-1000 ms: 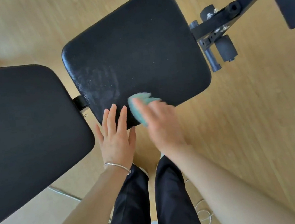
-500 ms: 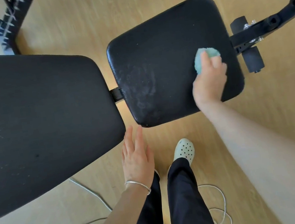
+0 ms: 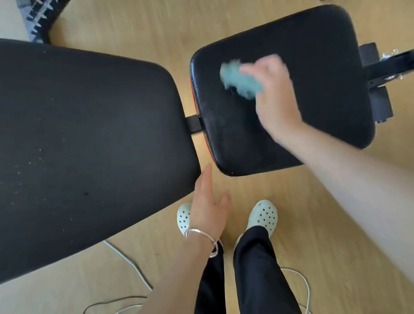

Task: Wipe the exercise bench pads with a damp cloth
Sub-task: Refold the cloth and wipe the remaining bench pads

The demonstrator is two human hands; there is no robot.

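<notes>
The small black seat pad lies at the right, the large black back pad at the left, dotted with pale specks. My right hand grips a teal cloth and presses it on the seat pad's left-middle area; both are blurred by motion. My left hand hovers with straight fingers over the floor, just below the gap between the two pads, holding nothing. A silver bracelet sits on that wrist.
The black bench frame with foam rollers juts out to the right of the seat pad. Loose white and dark cables lie on the wooden floor near my feet in pale clogs. A toothed black rail is at top left.
My right hand has swept the cloth from the seat pad's right edge leftward to its middle. The view has shifted, so the pads sit further right. My left hand stays open below the pads.
</notes>
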